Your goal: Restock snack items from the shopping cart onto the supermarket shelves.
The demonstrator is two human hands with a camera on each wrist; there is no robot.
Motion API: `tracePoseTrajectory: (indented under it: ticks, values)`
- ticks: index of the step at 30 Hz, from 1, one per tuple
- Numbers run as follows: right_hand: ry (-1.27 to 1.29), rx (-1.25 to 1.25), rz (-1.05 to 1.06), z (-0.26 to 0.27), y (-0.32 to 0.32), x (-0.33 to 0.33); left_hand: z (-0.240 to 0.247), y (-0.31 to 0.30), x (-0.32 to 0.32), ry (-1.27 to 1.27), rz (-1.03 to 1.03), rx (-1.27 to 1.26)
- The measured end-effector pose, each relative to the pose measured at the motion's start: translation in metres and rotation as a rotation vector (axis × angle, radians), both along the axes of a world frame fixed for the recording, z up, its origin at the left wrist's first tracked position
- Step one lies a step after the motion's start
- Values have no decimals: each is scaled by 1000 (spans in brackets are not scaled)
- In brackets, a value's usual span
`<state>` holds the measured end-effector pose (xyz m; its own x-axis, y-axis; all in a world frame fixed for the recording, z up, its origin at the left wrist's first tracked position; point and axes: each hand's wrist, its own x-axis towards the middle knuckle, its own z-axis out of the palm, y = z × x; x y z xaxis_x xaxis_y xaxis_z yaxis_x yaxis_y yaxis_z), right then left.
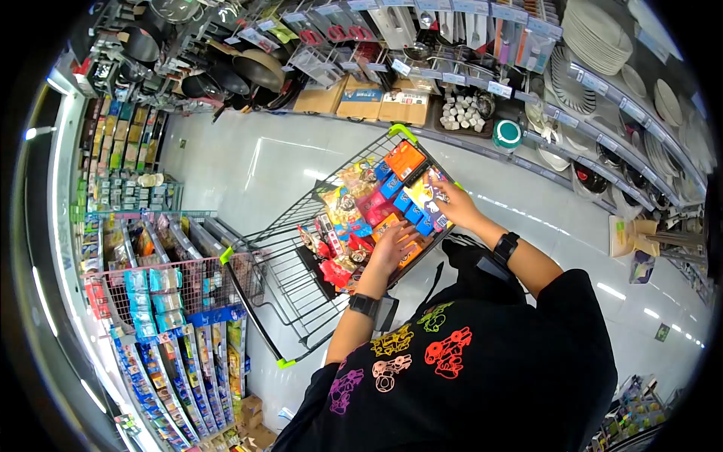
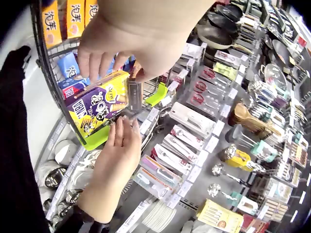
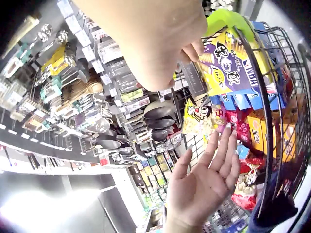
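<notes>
A wire shopping cart (image 1: pixel 290 301) with green corners holds several packaged snacks. My right hand (image 1: pixel 456 205) is at a purple and yellow snack box (image 2: pixel 99 104) near the cart's handle end, its straight fingers right at the box's edge. Next to that box lie an orange box (image 1: pixel 404 160) with a dark side and several blue packs (image 1: pixel 403 202). My left hand (image 1: pixel 392 248) hovers low over the goods, fingers spread and relaxed, above orange boxes (image 3: pixel 260 128). Its palm faces up in the right wrist view. Yellow and blue snack bags (image 1: pixel 343 211) and red packets (image 1: pixel 337 275) lie farther along.
Shelves of plates (image 1: pixel 595 38), knives and utensils line the far side, with pans (image 1: pixel 260 69) hanging at upper left. Chopping boards (image 1: pixel 403 107) stand low on the shelf. On the left is a pink wire rack (image 1: pixel 199 282) of packaged goods. Pale, shiny floor surrounds the cart.
</notes>
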<state>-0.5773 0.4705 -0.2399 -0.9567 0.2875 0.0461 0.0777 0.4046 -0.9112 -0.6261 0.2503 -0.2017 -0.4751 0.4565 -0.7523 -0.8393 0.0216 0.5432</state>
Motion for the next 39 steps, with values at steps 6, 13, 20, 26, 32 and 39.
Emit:
tracePoseTrajectory:
  ticks: [6, 13, 20, 26, 32, 39]
  values:
    - [-117, -141, -93, -19, -11, -39, -6, 17, -23, -150, 101, -16]
    - [-227, -261, 49, -29, 0, -65, -8, 48, -72, -20, 39, -1]
    - [-212, -182, 50, -41, -2, -77, -31, 50, -90, -57, 8, 47]
    - [-253, -326, 11, -52, -12, -87, -45, 43, -96, -110, 13, 100]
    - [-228, -418, -64, -13, -12, -89, -44, 36, -97, -113, 16, 156]
    - [-184, -245, 12, 24, -34, -91, -31, 29, -81, -72, 156, 433]
